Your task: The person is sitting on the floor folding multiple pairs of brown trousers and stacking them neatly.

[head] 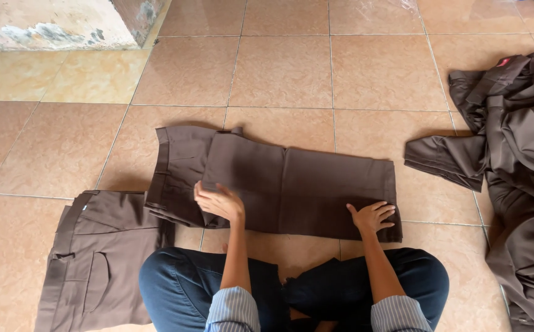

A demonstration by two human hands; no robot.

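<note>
While flat, hands (219, 201) on trousers (291, 184)

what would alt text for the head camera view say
A person sitting cross-legged on a tan tiled floor presses both hands, left hand and right hand, flat on folded brown trousers. Another folded pair lies at their left, a heap of brown clothes at their right.

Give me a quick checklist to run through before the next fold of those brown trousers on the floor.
1. Both hands on the cloth: left hand and right hand rest on the brown trousers: ok.
2. Trousers lie flat on the tiled floor: ok.
3. Waistband end smooth: layers bunch under the left hand: not ok.
4. Folded pair lies clear at the left: ok.
5. Unfolded pile apart: ok.
</note>
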